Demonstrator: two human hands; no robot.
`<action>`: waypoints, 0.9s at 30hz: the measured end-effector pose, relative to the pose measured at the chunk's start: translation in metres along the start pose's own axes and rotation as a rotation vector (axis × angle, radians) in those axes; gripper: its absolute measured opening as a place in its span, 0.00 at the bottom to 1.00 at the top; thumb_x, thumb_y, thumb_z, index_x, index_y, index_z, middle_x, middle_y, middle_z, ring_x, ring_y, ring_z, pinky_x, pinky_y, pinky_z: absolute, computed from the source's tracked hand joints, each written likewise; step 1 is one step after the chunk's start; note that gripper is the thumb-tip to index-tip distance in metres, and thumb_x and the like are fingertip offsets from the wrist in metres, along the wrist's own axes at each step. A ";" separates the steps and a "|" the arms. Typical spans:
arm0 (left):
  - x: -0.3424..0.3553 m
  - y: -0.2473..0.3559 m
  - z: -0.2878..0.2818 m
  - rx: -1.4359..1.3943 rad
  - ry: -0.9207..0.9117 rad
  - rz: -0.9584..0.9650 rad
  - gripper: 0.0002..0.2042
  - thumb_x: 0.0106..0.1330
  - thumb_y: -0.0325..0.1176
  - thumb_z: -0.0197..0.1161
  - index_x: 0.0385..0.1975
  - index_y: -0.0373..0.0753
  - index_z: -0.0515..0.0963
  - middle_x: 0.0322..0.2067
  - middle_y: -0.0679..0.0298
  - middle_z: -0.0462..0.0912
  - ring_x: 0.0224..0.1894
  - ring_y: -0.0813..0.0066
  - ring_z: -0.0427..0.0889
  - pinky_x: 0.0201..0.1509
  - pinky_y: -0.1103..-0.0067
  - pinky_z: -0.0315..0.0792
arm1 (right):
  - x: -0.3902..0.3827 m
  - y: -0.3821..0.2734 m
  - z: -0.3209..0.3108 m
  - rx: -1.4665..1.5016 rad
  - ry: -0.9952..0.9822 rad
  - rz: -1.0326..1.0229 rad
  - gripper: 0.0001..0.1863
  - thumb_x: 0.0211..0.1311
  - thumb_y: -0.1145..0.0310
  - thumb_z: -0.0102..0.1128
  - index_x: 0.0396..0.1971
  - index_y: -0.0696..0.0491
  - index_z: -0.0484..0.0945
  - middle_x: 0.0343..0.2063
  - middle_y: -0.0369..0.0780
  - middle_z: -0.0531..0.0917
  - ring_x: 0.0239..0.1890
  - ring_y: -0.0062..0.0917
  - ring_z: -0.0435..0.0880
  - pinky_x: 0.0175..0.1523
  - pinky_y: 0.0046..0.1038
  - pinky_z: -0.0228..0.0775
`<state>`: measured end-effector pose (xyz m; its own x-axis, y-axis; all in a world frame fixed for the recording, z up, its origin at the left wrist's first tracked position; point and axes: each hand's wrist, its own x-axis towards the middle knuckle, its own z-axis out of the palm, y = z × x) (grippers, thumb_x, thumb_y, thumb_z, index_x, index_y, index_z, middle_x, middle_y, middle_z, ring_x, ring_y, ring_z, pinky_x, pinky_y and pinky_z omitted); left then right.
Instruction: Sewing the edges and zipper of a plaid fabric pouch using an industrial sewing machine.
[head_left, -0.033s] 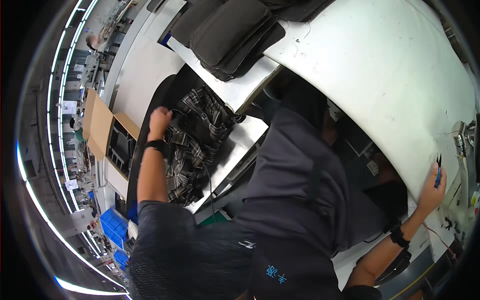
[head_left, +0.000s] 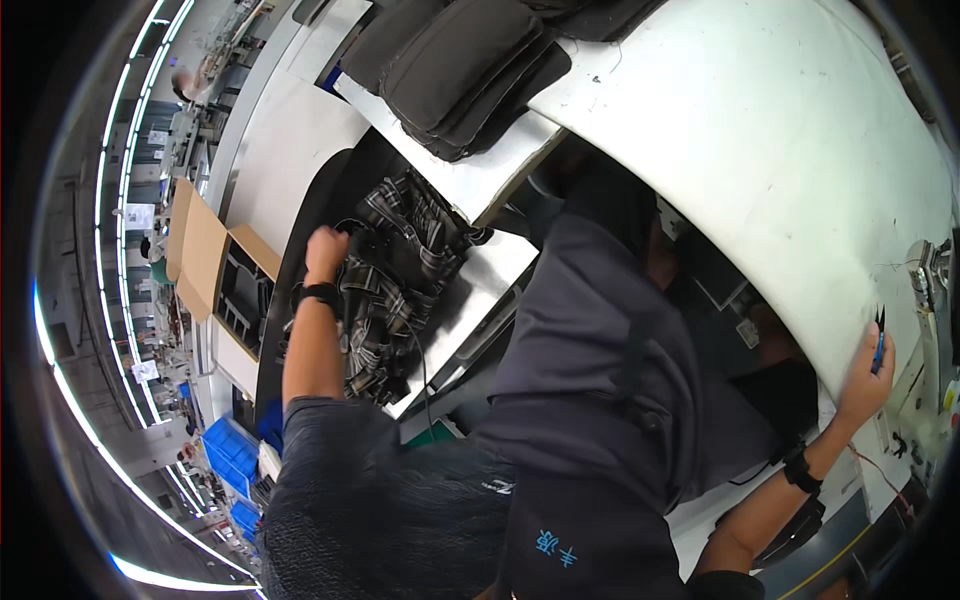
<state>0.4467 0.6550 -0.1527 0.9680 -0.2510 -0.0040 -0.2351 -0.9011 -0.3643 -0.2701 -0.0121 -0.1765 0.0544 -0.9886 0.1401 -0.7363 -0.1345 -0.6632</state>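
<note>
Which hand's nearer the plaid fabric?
Left. The left hand is at the upper-left edge of the plaid fabric; the right hand is far off to its right, holding blue-handled snips.

Strip lights [head_left: 165, 578] glare, bent by fisheye distortion, while shadow darkens beneath the white table [head_left: 760, 130].

Cloth [head_left: 368, 292] black-and-pale plaid; snips [head_left: 879, 352] blue, dark-tipped; apron [head_left: 570, 345] charcoal.
</note>
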 end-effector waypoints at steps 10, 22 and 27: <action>-0.041 0.043 -0.003 -0.510 -0.678 -0.264 0.25 0.63 0.37 0.74 0.61 0.39 0.83 0.55 0.46 0.87 0.61 0.61 0.86 0.64 0.68 0.78 | 0.005 0.017 -0.024 -0.134 0.131 -0.055 0.26 0.77 0.49 0.64 0.58 0.57 0.84 0.48 0.41 0.90 0.47 0.25 0.87 0.56 0.27 0.77; -0.089 0.035 0.008 -0.366 -0.151 0.110 0.17 0.72 0.36 0.60 0.57 0.43 0.86 0.51 0.49 0.89 0.54 0.49 0.88 0.59 0.64 0.79 | 0.027 0.037 -0.028 -0.216 0.175 -0.237 0.24 0.78 0.50 0.61 0.63 0.49 0.84 0.56 0.40 0.88 0.55 0.26 0.86 0.63 0.26 0.73; -0.097 -0.021 -0.014 -0.431 -0.036 0.060 0.19 0.73 0.39 0.63 0.58 0.34 0.84 0.47 0.50 0.91 0.52 0.54 0.90 0.59 0.65 0.80 | 0.029 0.046 -0.025 -0.064 0.160 -0.134 0.23 0.77 0.50 0.61 0.61 0.47 0.86 0.54 0.38 0.90 0.54 0.23 0.87 0.63 0.26 0.74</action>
<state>0.3567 0.6935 -0.1315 0.9523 -0.3014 -0.0488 -0.2984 -0.9526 0.0596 -0.3189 -0.0448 -0.1843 0.0510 -0.9383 0.3421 -0.7715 -0.2545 -0.5831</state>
